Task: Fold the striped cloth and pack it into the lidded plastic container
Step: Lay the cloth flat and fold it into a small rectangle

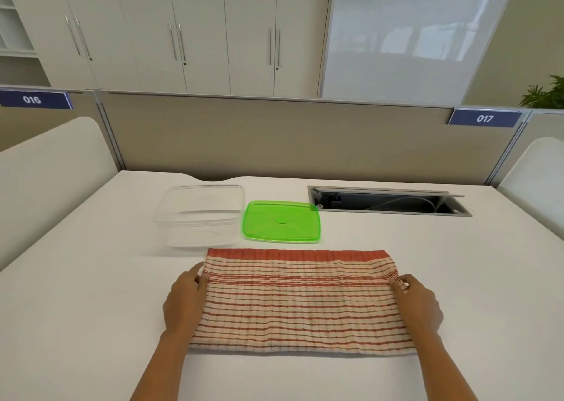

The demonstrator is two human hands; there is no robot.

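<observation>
While the striped cloth [300,301] is laid out flat on the white desk [76,309] right at the near edge, its long axis runs left to right, so each short end is covered by one hand. The left hand [184,301] is set against the left short edge with its fingertips pinching a bit of fabric, and the right hand [419,303] is doing the same at the right short edge, so both are clamped on cloth rather than released. Neither hand is really closer, it's pretty much symmetric, which suggests one end will probably be brought across to the other. Just beyond the cloth's far edge, the green lid [282,221] is lying flat, already off. Beside it to the left, the clear plastic container [200,216] is sitting open and looks empty, so nothing's packed yet.
</observation>
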